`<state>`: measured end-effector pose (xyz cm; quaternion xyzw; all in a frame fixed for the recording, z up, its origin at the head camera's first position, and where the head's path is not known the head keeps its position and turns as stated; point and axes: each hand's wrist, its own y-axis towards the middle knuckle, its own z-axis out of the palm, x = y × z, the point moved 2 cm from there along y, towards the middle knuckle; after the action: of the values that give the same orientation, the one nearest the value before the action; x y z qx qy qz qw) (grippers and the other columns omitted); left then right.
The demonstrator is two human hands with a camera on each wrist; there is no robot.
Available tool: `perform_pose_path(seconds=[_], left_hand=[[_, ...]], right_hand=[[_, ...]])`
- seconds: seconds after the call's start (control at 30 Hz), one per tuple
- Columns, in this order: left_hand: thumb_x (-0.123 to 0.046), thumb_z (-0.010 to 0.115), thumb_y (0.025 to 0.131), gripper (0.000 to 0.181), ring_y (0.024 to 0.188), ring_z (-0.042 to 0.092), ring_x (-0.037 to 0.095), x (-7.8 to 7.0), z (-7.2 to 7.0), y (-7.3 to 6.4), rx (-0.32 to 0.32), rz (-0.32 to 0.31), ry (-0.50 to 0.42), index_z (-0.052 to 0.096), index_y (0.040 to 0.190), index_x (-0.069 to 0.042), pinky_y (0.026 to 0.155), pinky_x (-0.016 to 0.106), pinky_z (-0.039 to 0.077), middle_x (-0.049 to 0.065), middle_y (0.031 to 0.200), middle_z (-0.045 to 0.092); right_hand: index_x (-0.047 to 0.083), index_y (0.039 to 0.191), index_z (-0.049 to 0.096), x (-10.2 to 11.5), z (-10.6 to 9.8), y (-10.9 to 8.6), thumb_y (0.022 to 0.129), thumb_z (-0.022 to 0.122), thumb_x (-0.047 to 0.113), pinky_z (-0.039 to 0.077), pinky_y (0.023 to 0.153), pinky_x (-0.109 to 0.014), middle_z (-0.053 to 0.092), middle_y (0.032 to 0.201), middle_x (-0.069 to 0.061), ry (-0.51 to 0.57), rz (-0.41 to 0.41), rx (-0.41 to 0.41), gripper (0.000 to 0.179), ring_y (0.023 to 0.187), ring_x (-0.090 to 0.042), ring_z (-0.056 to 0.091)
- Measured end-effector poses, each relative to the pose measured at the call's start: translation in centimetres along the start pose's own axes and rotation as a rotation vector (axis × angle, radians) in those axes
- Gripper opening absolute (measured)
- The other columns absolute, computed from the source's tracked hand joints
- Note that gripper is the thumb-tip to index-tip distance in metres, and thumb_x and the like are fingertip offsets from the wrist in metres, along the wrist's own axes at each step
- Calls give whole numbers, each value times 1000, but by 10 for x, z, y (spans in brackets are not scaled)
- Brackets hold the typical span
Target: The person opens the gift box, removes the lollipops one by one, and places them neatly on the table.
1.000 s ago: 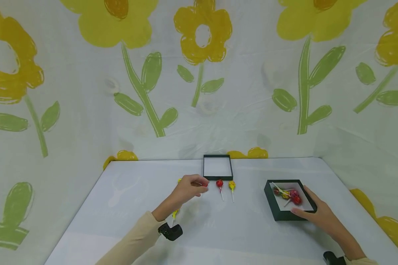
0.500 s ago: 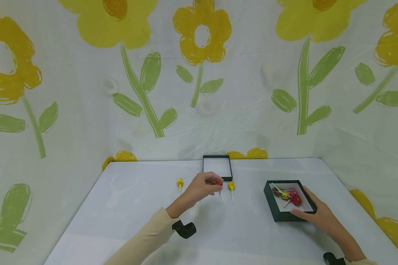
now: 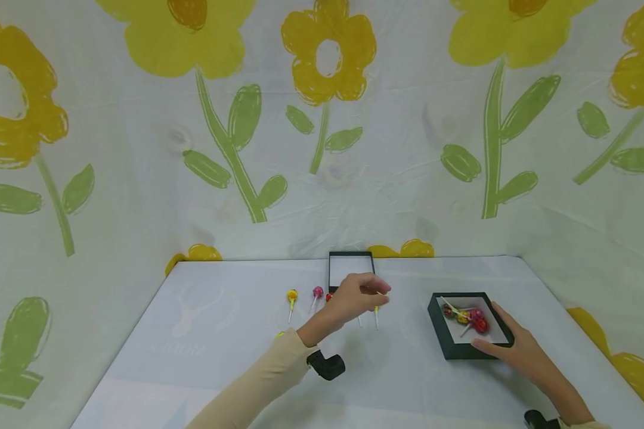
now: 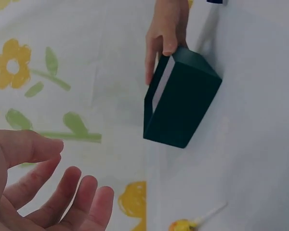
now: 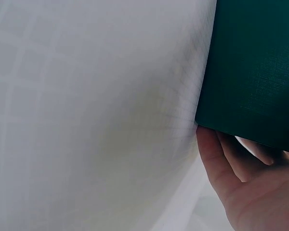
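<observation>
Several lollipops [image 3: 479, 322] lie inside the box [image 3: 443, 330], the right grip [image 3: 522, 350] clamped round its near right corner. The left grip [image 3: 354, 296], thumb and fingers apart, hovers over the bench [image 3: 408, 381] near loose lollipops [image 3: 292, 296] and the lid [image 3: 349, 267].

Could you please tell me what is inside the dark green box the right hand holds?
Inside the dark green box is a pile of lollipops in yellow, pink, red and a darker colour. They overlap, hiding their exact number and anything beneath.
</observation>
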<state>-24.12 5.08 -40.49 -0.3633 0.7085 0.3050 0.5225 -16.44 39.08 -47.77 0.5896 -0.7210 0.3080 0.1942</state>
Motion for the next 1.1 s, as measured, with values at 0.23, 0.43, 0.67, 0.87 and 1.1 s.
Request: perform_pose_path(seconds=[0.23, 0.43, 0.67, 0.87, 1.1], left_hand=[[-17, 68, 88, 13, 80, 60, 9, -10, 18, 13, 21, 30, 13, 68, 101, -13, 70, 23, 53, -5, 92, 65], [-15, 67, 88, 13, 79, 61, 10, -15, 32, 21, 33, 44, -3, 69, 100, -11, 69, 22, 53, -4, 91, 64], [-14, 68, 88, 11, 79, 61, 13, -20, 44, 29, 51, 51, -14, 69, 99, -11, 67, 21, 52, -5, 90, 64], [-12, 68, 87, 13, 73, 60, 7, -23, 57, 39, 70, 68, -11, 69, 99, -9, 65, 21, 52, -4, 90, 65], [-11, 68, 87, 16, 84, 63, 22, -28, 76, 54, 86, 71, -30, 69, 101, -5, 64, 21, 52, -8, 87, 64]], right_hand=[[13, 151, -9, 0, 0, 0, 83, 66, 50, 18, 92, -76, 3, 148, -37, 1, 3, 4, 107, 129, -61, 7], [12, 151, -8, 1, -1, -1, 84, 66, 49, 18, 92, -76, 4, 147, -37, -7, -13, -2, 107, 129, -61, 8], [13, 151, -5, 1, 0, -1, 84, 67, 46, 18, 92, -76, 5, 148, -36, 8, -37, -15, 105, 130, -60, 8], [13, 152, -4, 1, 0, -2, 84, 67, 45, 20, 92, -76, 8, 148, -36, 8, -47, -22, 104, 129, -60, 10], [12, 152, -4, 1, -1, -5, 84, 68, 44, 20, 93, -75, 9, 148, -37, 24, -45, -24, 104, 130, -60, 11]])
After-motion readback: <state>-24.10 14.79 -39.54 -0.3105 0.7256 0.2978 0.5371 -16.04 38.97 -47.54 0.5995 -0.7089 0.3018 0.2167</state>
